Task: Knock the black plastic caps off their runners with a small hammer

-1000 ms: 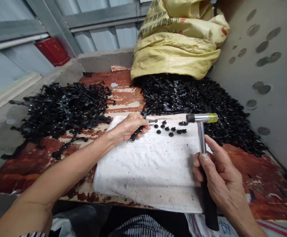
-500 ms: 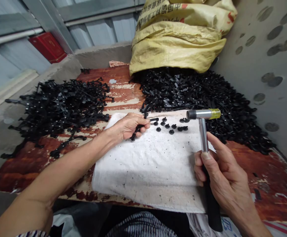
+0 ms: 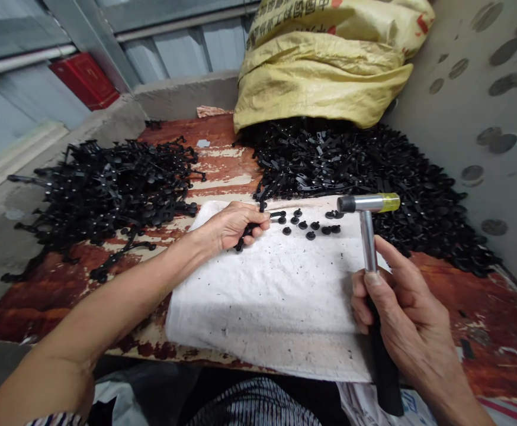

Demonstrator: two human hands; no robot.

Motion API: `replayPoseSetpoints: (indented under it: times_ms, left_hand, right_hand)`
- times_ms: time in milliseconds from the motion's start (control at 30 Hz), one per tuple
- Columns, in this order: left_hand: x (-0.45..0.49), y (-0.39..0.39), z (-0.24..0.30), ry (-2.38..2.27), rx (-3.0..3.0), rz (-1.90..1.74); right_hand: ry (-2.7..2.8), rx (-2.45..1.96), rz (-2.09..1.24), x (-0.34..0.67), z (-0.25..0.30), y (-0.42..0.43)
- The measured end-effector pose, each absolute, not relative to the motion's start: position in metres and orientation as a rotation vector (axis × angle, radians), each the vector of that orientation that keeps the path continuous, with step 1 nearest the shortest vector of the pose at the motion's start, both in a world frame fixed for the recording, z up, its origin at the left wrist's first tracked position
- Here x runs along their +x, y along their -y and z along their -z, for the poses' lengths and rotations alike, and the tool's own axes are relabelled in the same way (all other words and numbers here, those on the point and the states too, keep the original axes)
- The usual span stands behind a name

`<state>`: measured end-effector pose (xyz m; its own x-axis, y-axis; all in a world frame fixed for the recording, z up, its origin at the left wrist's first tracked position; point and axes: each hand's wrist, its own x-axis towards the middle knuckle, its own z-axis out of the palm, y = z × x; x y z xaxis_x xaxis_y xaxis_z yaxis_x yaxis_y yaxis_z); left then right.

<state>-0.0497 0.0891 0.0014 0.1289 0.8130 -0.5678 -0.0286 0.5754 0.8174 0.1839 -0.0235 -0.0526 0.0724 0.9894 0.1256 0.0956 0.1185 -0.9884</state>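
Note:
My left hand [image 3: 234, 228] rests on the near side of the white towel [image 3: 258, 319], its fingers curled around a black moulded plastic strip [image 3: 250, 231] that pokes out below them. Just beyond the fingertips lie several small black plastic knobs [image 3: 305, 228], scattered on the towel. My right hand [image 3: 407, 313] grips the black handle of a small hammer [image 3: 367, 236], holding it upright. The hammer's steel-and-yellow head sits above the towel's far right part, not touching the knobs.
Heaps of black plastic parts lie left [image 3: 107, 195] and right [image 3: 351, 171] on a peeling red-brown wooden tabletop [image 3: 222, 171]. A yellow woven sack [image 3: 320, 77] slumps at the back, against a grey marked wall [image 3: 498, 89]. A low concrete edge [image 3: 182, 94] runs behind.
The whole view has drifted slightly as my head moved. The hammer has shifted a little right and upward in the picture. Both hands keep the same hold.

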Motion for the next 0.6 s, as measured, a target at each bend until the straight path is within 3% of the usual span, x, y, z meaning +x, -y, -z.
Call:
replayPoseSetpoints:
  times_ms: [600]
  left_hand:
    - [-0.0485, -0.0869, -0.003, -1.313, 0.79, -0.715]
  right_hand:
    - [1.249, -1.237, -1.038, 0.1838, 0.0512, 0.0235]
